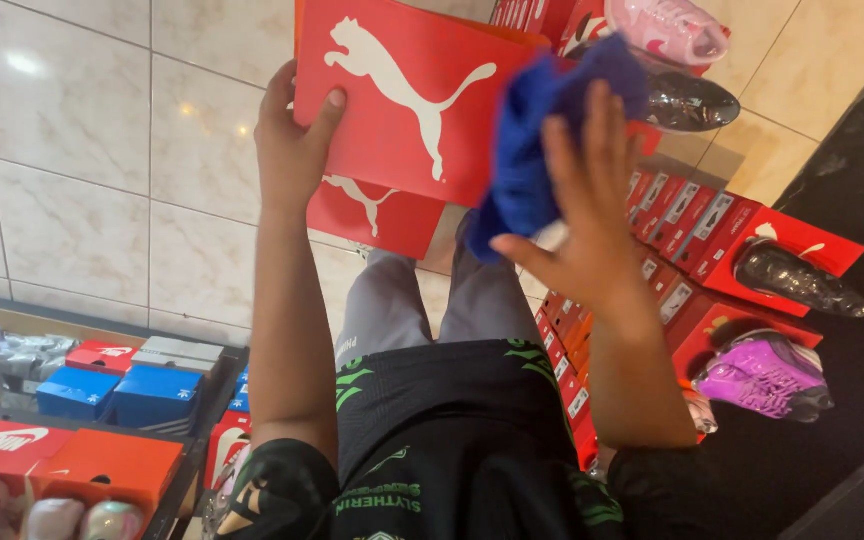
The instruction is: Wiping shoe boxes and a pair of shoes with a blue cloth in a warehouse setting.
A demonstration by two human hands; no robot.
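Gripping a red shoebox lid (407,95) by its near left edge, the left hand (292,140) has its thumb laid across the top face and its fingers curled under the rim; the lid is held up in front of the person, tilted, with a white leaping-cat emblem across it. Just to the right of that hand, the right hand (582,210) is spread wide, its fingers splayed and its palm pressed against a bunched blue cloth (532,150); the cloth lies against the right part of the lid, between the palm and the red surface. Directly under the left hand a second red box (377,215) shows below the lid's lower edge. Beyond the right hand's fingertips a pink shoe (667,28) and a dark glossy shoe (687,100) rest on red boxes; to the right of that wrist, rows of stacked red boxes (687,225) carry another dark shoe (797,278) and a purple shoe (764,375). Well to the left of the left forearm, blue boxes (117,392) and orange boxes (102,462) sit on a low shelf; pale tiled floor (72,150) lies behind it all.
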